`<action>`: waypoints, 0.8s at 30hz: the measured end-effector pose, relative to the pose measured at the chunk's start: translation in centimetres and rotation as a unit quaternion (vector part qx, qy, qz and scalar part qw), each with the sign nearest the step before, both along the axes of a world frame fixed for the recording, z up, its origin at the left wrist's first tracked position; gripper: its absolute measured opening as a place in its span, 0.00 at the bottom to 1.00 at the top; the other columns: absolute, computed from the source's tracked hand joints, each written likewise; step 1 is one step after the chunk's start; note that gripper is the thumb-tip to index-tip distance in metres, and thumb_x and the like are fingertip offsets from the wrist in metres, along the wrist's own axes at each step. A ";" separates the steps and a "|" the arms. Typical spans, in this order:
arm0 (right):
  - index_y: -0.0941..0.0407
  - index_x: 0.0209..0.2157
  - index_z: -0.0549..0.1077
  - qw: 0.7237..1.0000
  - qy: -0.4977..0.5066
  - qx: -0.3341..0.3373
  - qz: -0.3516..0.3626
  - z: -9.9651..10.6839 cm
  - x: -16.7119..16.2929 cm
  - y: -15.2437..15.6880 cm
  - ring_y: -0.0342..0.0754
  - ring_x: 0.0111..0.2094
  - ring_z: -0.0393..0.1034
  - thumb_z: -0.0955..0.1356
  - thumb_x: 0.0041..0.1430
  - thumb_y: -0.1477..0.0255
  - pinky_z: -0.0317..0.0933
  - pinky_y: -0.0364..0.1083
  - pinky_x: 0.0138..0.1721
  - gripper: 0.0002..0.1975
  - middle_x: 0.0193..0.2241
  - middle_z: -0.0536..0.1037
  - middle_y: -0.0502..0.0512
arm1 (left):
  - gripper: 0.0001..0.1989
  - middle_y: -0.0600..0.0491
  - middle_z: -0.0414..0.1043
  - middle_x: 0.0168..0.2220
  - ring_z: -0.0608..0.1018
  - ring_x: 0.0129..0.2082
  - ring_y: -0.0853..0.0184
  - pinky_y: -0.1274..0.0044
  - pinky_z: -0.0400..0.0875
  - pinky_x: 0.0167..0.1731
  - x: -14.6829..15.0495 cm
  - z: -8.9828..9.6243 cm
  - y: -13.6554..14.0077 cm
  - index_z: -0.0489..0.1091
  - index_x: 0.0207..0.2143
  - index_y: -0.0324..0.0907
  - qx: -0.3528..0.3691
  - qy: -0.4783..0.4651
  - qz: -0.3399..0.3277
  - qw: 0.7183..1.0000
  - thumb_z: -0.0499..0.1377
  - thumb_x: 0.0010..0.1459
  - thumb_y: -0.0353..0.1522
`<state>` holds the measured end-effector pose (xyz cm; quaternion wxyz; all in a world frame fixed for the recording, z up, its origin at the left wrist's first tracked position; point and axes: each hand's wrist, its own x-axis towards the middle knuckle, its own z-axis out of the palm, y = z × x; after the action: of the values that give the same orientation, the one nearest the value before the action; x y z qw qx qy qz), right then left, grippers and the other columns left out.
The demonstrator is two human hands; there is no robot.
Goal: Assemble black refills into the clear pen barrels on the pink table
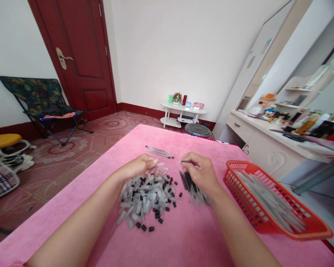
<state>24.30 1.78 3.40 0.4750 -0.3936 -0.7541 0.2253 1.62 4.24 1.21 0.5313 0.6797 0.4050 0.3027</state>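
My left hand (143,164) is closed in a pinch above the far edge of a heap of translucent plastic caps (147,198); a small pale cap (160,164) shows at its fingertips. Black plugs (151,229) lie mixed into the heap and scattered along its right side. My right hand (199,170) pinches a thin dark-tipped pen (183,161), mostly hidden by the fingers. Under that hand rests a bundle of slim black-ended pens (187,181), their clear bodies pointing towards me. Beyond the left hand, several finished-looking slender pens (159,152) lie side by side.
A red plastic basket (230,181) stands at the right of the pink-covered table (144,139), holding many long translucent tubes (269,198). Right of it is a white dresser (267,148) crowded with bottles. A folding chair (41,98) stands by the door.
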 end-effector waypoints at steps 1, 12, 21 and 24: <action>0.57 0.25 0.69 0.999 0.028 0.013 -0.023 0.2 0.5 0.2 0.41 0.22 0.65 0.63 0.51 0.76 0.60 0.41 0.26 0.04 0.21 0.70 0.48 | 0.23 0.61 0.48 0.13 0.49 0.12 0.78 0.81 0.43 0.14 -0.7 -0.1 0.4 0.60 0.17 0.39 -0.039 -0.040 0.029 0.998 0.53 0.52 0.48; 0.57 0.41 0.72 0.992 -0.011 -0.121 0.029 -6.1 -3.1 1.6 0.47 0.40 0.71 0.65 0.48 0.79 0.62 0.47 0.43 0.16 0.40 0.76 0.56 | 0.06 0.46 0.73 0.40 0.76 0.39 0.67 0.74 0.69 0.42 -0.2 -0.8 1.9 0.66 0.34 0.38 -0.148 -0.448 0.172 0.865 0.54 0.53 0.22; 0.54 0.35 0.75 0.993 -0.061 -0.094 -0.028 -3.8 -3.3 0.3 0.45 0.28 0.68 0.66 0.51 0.69 0.59 0.41 0.30 0.09 0.28 0.77 0.50 | 0.13 0.45 0.74 0.41 0.76 0.41 0.62 0.71 0.68 0.44 3.1 -1.8 0.1 0.67 0.36 0.38 -0.096 -0.366 0.087 0.922 0.63 0.47 0.32; 0.54 0.28 0.76 0.989 -0.113 -0.086 -0.047 -3.8 -2.9 0.2 0.44 0.26 0.67 0.67 0.50 0.69 0.56 0.40 0.27 0.06 0.23 0.76 0.49 | 0.17 0.45 0.75 0.38 0.77 0.34 0.64 0.75 0.70 0.34 4.2 -1.8 -0.6 0.70 0.37 0.37 -0.067 -0.290 0.107 0.949 0.63 0.47 0.38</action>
<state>21.43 1.98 -0.42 0.3610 -0.4908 -0.7614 0.2212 5.85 3.62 -0.61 0.6348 0.4780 0.3236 0.5136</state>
